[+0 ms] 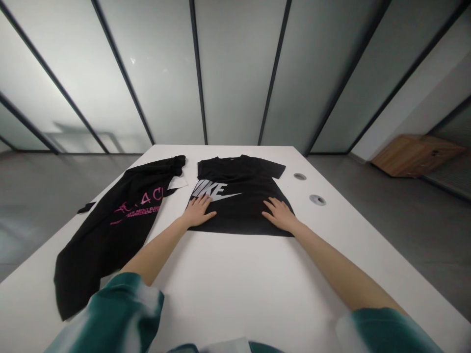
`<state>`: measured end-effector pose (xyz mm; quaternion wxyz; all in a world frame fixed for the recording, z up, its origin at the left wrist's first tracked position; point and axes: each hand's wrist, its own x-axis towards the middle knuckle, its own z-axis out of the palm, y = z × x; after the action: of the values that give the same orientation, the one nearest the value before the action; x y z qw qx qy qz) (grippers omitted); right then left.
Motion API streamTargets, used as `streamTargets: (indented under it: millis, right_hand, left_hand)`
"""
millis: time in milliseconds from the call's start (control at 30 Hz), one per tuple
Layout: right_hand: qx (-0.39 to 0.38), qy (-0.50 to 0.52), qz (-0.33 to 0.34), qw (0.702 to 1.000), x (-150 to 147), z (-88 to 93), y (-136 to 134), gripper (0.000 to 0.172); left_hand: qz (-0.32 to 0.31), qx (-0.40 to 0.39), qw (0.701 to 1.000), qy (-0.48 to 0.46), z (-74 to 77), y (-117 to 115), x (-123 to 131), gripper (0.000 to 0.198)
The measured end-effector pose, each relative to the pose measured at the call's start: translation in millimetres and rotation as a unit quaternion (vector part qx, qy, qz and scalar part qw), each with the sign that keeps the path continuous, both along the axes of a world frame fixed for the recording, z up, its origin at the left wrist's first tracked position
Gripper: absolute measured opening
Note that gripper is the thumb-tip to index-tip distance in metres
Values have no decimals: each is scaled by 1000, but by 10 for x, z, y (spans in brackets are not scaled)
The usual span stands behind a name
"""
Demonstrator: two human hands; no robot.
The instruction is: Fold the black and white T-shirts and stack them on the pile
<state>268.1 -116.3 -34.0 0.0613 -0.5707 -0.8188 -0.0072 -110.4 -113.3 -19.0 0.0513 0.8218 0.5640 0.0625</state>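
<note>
A black T-shirt (239,211) with a white NIKE print and swoosh lies spread on the white table (235,274), its collar at the far side and its hem towards me. My left hand (198,212) rests flat on its lower left part, fingers spread over the edge of the print. On the lower right part lies my right hand (279,214), also flat with the fingers apart. Neither hand grips the cloth. Some folds run across the shirt below the sleeves.
Left of the T-shirt, a black garment (121,220) with pink lettering lies along the table, with a white piece (177,183) beside it. Two round grommets (317,200) sit in the tabletop at right. Frosted glass panels stand behind; a wooden cabinet (415,154) is far right.
</note>
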Motion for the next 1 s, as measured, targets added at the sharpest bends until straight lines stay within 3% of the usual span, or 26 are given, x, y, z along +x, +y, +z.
streamTargets:
  millis: [167,333,467,600,733,867,1000]
  right_hand:
    - [-3,12,27,1000,199,-68,-114,66]
    - [-15,25,31,999,249,134,-171,59]
    - [12,58,38,998,172,225,-116,54]
    - [2,36,15,999,43,81,-61,62]
    - [-25,-5,-22,999,-53,-32,-158,65]
    - [-6,-26,-7,1000,-90,83,-340,62]
    - [-5,-11,-8,1000,-112,244,-319,59]
  left_hand:
    - [-2,38,999,-14,-40,-279,-174,67]
    - [-2,29,1000,12,148,-457,-206,53]
    - [43,87,995,-4,251,-339,-160,45]
    - [43,82,996,15,133,-144,-96,55]
    - [26,55,997,40,33,-131,-67,53]
    - [39,68,996,43,140,-204,-132,54]
    - [109,81,991,14,281,-159,-189,51]
